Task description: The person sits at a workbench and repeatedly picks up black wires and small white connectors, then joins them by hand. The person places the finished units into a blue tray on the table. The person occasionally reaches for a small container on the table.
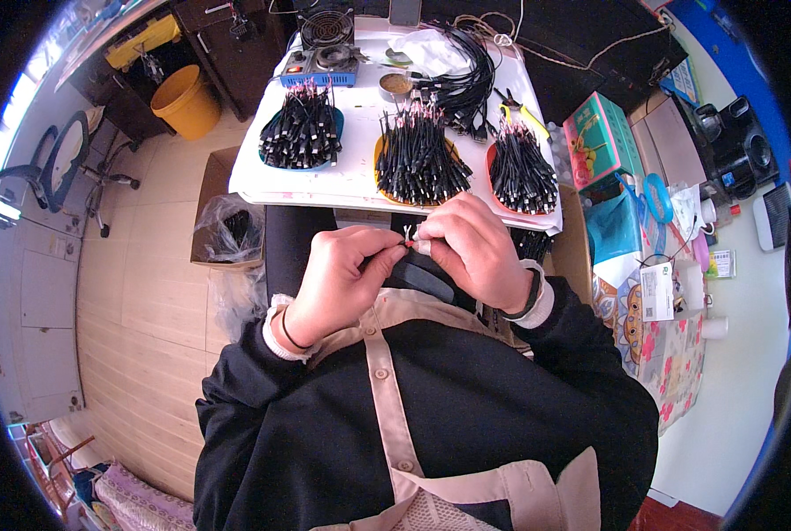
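Note:
Over my lap, in front of the table edge, both hands meet fingertip to fingertip. My left hand (347, 273) is closed in a pinch on the thin end of a black cable, where small red and white wires (409, 237) stick up. My right hand (477, 252) pinches the same wire end from the other side, its fingers partly covering it. Three bundles of short black cables stand just beyond: the left bundle (300, 133) in a blue-green tray, the middle bundle (422, 157) in an orange tray, and the right bundle (524, 170) in a red tray.
On the white table (360, 188) also sit a blue heating device (319, 78), a small fan (326, 28), a round tin (395, 84), loose black cables (471, 80) and yellow-handled pliers (533, 120). A cardboard box (226, 252) stands at left, a green carton (603, 140) at right.

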Motion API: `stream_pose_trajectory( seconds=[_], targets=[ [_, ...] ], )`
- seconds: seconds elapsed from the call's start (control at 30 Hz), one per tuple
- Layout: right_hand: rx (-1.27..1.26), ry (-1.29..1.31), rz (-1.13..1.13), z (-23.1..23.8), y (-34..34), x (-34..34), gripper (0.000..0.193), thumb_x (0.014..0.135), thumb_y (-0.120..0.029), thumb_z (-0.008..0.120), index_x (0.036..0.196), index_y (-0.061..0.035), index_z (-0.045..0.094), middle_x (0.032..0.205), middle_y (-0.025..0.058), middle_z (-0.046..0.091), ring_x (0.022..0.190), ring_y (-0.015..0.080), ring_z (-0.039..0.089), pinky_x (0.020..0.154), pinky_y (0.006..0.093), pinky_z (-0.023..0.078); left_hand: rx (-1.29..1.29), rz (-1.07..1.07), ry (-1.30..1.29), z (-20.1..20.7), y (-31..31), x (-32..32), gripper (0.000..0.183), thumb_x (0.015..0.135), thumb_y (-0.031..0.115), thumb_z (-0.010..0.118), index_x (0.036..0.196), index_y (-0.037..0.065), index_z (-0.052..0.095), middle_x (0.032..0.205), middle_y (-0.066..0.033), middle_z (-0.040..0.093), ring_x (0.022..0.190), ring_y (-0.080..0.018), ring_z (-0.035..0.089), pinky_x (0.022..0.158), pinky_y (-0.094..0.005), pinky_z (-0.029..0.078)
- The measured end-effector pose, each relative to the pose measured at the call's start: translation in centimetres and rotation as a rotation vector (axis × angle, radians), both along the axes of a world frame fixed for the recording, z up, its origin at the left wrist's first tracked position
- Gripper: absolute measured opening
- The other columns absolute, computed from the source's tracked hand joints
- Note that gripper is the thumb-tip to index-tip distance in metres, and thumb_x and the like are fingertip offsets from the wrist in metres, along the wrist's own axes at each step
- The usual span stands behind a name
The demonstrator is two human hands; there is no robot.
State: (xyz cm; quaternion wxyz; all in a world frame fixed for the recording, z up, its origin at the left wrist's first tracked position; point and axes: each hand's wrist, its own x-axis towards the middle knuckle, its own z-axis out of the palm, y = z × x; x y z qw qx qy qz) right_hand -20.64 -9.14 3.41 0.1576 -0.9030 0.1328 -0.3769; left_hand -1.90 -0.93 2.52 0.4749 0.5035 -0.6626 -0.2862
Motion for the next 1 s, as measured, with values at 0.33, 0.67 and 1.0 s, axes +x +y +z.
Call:
stream_pose_trajectory(
  seconds=[0.33, 0.67, 1.0],
  targets=[
    [1.529, 0.046, 0.172, -1.8, -0.5, 0.0, 0.017, 0.094, -0.018, 0.058, 0.099, -0.0023, 0.058, 0.084, 0.0001, 0.054, 0.070, 0.0076, 0.048, 0.064, 0.0209, 0.040, -0.152, 0.003, -0.240, -1.3, -0.2, 0.4, 0.014, 0.078, -0.001, 0.061, 0.091, -0.004, 0.064, 0.066, -0.0102, 0.058, 0.058, -0.0210, 0.058, 0.054, -0.0300, 0.046],
    [0.061, -0.001, 0.060, -0.2, 0.1, 0.6, 0.023, 0.074, -0.003, 0.069, 0.094, -0.0030, 0.058, 0.085, 0.0096, 0.056, 0.080, 0.0276, 0.057, 0.071, 0.0342, 0.046, 0.054, -0.035, 0.147, -0.8, 0.4, 0.5, 0.008, 0.086, 0.001, 0.064, 0.088, -0.006, 0.067, 0.067, -0.0050, 0.062, 0.058, -0.0089, 0.055, 0.053, -0.0239, 0.044],
    [0.544, 0.062, 0.222, 1.1, 0.5, -0.2, 0.035, 0.081, -0.007, 0.068, 0.114, -0.0048, 0.056, 0.097, 0.0059, 0.061, 0.084, 0.0177, 0.058, 0.073, 0.0297, 0.047, 0.343, -0.392, 0.663, -1.0, 0.7, 2.4, 0.010, 0.090, 0.000, 0.060, 0.094, -0.005, 0.067, 0.081, -0.0049, 0.066, 0.068, -0.0069, 0.055, 0.062, -0.0207, 0.046]
  ],
)
